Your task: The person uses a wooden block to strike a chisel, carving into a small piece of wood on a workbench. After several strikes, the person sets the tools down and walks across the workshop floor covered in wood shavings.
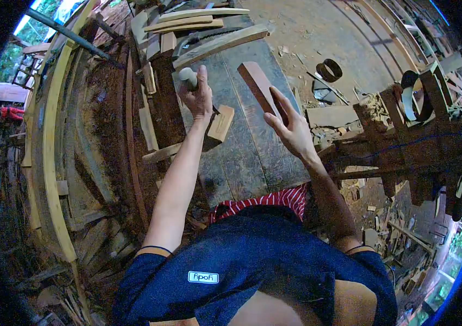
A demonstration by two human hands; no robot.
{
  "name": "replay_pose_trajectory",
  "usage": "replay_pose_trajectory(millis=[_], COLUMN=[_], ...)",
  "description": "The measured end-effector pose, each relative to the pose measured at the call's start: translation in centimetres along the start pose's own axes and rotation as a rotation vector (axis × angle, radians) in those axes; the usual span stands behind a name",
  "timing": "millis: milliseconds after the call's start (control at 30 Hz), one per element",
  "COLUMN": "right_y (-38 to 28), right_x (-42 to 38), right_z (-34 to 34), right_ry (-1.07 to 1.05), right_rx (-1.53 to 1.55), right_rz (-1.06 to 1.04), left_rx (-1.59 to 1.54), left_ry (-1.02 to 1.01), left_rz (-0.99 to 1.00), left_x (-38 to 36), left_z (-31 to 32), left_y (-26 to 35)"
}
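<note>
My left hand [197, 99] is closed around a tool with a pale, round-ended handle [188, 77]; its working end is mostly hidden, so I cannot tell its kind. Just below that hand, a light wooden block [221, 124] rests on the dark workbench [242, 146]. My right hand [293, 129] grips the near end of a reddish-brown wooden block [258, 81], thumb on one side and fingers on the other. This block points away from me over the bench's right half.
Curved wooden strips [187, 23] and a thick wooden piece [222, 44] lie at the bench's far end, beside a saw [198, 39]. Long timbers [51, 136] run along the left. A dark ring [329, 70] and wood scraps lie on the floor at right.
</note>
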State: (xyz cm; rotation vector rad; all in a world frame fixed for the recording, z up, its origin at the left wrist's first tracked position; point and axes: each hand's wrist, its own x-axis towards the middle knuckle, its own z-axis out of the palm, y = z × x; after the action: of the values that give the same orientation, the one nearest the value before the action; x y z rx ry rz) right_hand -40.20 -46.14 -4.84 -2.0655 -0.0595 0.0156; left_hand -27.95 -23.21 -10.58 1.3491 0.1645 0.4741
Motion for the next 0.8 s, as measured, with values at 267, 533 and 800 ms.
replay_pose_trajectory(millis=[267,533,800], right_y=[0.6,0.5,-5.4], right_x=[0.3,0.6,2.7], right_z=[0.5,0.8,0.7], right_ry=[0.007,-0.015,-0.130], right_rx=[-0.031,-0.066,0.055], right_rz=[-0.027,-0.023,0.006], left_rx=[-0.102,0.064,0.211], left_ry=[0.215,0.219,0.282], left_rz=[-0.058,0.199,0.257], left_x=[-0.3,0.5,-2.5], left_z=[0.1,-1.1,0.4], left_y=[-1.4,-4.2,-2.4])
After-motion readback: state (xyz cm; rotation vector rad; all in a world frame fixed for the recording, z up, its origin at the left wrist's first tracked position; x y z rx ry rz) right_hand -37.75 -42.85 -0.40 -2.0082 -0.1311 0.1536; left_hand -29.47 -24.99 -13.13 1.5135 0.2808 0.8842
